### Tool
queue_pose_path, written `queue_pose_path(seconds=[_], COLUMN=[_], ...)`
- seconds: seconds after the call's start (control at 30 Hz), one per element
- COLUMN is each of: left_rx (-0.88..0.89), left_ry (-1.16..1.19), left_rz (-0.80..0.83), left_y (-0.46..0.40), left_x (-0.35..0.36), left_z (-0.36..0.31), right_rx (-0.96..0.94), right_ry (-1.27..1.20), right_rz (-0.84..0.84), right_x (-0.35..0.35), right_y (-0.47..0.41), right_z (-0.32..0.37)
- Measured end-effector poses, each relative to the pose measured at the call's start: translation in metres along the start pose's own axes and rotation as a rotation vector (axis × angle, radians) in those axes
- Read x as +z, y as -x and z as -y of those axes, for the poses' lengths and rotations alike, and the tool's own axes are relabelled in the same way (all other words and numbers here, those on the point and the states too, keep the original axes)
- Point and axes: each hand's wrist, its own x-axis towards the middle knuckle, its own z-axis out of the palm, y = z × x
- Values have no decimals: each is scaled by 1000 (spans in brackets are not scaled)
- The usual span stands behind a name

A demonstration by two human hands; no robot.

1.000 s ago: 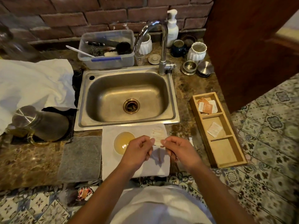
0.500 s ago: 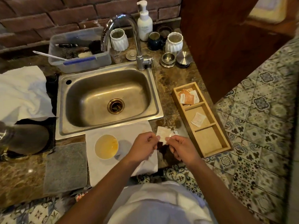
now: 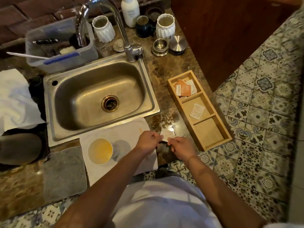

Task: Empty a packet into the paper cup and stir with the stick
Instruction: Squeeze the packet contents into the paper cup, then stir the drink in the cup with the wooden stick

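A white paper cup [image 3: 100, 151] with yellowish liquid stands on a white napkin [image 3: 118, 134] at the counter's front edge. To its right, my left hand [image 3: 148, 142] and my right hand [image 3: 179, 147] both pinch a small white packet [image 3: 167, 134] between fingertips, above the marble counter and apart from the cup. A thin pale stick [image 3: 140, 130] lies on the napkin just beyond my left hand.
A steel sink [image 3: 98, 97] with a tall tap [image 3: 121, 30] lies behind the napkin. A wooden three-part tray [image 3: 213, 142] with more packets [image 3: 184, 89] sits right. A grey mat [image 3: 64, 175] lies left of the napkin. Jars, a soap bottle and a plastic tub stand at the back.
Both hands, with the packet, moved from over the napkin beside the cup to the right, above bare counter. The view swung right and tilted down.
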Motion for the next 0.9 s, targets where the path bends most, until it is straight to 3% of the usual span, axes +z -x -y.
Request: queue_pose_path(seconds=[0.47, 0.9], left_rx=[-2, -92], left_ry=[-276, -116], left_rz=[-71, -158], left_y=[-4, 11], left_x=[21, 10], left_z=[-2, 2], right_rx=[3, -51], right_ry=[88, 179], right_rz=[-48, 10], right_x=[-12, -20], right_y=[-10, -4], right_z=[-13, -6])
